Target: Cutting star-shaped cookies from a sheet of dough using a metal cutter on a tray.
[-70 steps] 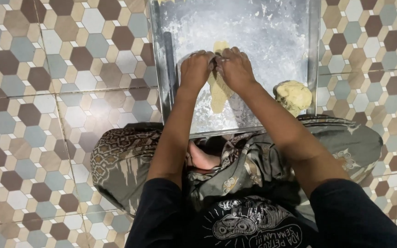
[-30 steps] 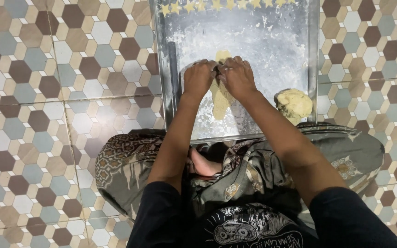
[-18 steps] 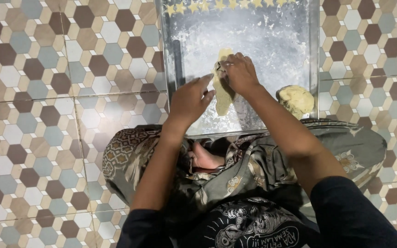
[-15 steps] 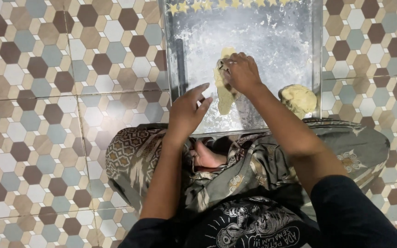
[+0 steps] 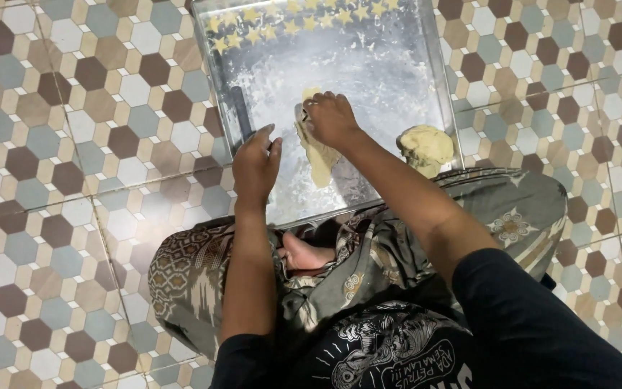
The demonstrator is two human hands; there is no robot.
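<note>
left hand (image 5: pixel 255 164) came off the dough strip (image 5: pixel 318 155), now hovering by the tray (image 5: pixel 426 50)'s left edge; right hand (image 5: pixel 331 119) stayed pressing.

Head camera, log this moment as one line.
right hand pressing dough strip | left hand open over floured tray | dough lump at tray edge

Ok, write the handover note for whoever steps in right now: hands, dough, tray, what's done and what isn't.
Right hand: pressing on the flattened dough strip on the floured metal tray.
Left hand: open, holding nothing, at the tray's left edge beside a dark rod-like tool.
Dough ball: unworked, at the tray's right edge.
Done: rows of star-shaped cutouts along the far edge.
Left: the strip shows no cuts yet; the ball is untouched.
</note>
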